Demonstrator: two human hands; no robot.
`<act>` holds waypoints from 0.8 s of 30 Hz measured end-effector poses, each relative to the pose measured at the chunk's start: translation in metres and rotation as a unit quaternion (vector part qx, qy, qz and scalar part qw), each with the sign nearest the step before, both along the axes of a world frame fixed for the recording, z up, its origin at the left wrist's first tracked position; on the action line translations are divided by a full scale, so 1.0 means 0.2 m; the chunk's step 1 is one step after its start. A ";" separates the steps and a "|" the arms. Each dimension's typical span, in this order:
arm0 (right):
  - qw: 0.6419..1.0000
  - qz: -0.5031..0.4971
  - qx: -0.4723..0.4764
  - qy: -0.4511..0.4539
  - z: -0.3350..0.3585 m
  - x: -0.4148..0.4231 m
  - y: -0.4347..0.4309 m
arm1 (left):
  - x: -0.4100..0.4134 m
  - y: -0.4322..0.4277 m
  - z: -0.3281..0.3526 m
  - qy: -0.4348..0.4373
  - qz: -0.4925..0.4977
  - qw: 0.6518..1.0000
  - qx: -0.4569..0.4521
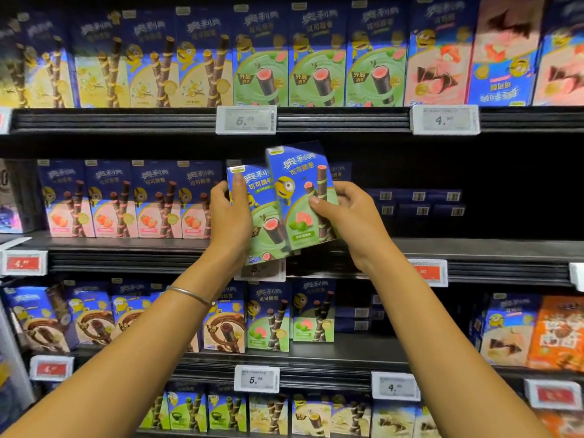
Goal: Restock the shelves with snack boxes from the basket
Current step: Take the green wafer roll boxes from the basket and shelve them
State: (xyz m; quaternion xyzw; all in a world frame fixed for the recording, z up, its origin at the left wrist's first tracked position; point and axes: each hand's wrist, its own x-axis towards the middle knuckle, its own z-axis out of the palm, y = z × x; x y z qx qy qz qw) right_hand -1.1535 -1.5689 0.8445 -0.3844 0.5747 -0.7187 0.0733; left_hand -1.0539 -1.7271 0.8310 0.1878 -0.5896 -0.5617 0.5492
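Two blue-and-green snack boxes are held up in front of the middle shelf [474, 248]. My left hand [229, 213] grips the left box [264, 226], thumb on its front. My right hand [350, 216] grips the right box [298, 188], which overlaps the left one and leans slightly left. Both boxes hover at the shelf's front edge, just right of a row of pink-fronted boxes [126, 200]. The basket is out of view.
The middle shelf's right part is dark, with low dark-blue boxes [417, 203] lying at the back. Full rows of boxes fill the top shelf [316, 58] and the lower shelf [271, 314]. Price tags [246, 120] line the shelf edges.
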 end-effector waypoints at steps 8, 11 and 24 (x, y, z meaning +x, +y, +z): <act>0.981 -0.159 0.107 -0.024 -0.02 -0.35 0.02 | 0.02 -0.03 0.04 0.010 0.057 0.998 -0.017; 0.970 -0.193 0.145 -0.013 -0.04 -0.45 -0.02 | 0.02 -0.03 0.04 0.012 0.044 0.999 -0.014; 0.883 -0.287 0.351 0.121 0.02 -0.56 -0.16 | 0.03 -0.05 0.04 0.012 0.042 0.999 -0.012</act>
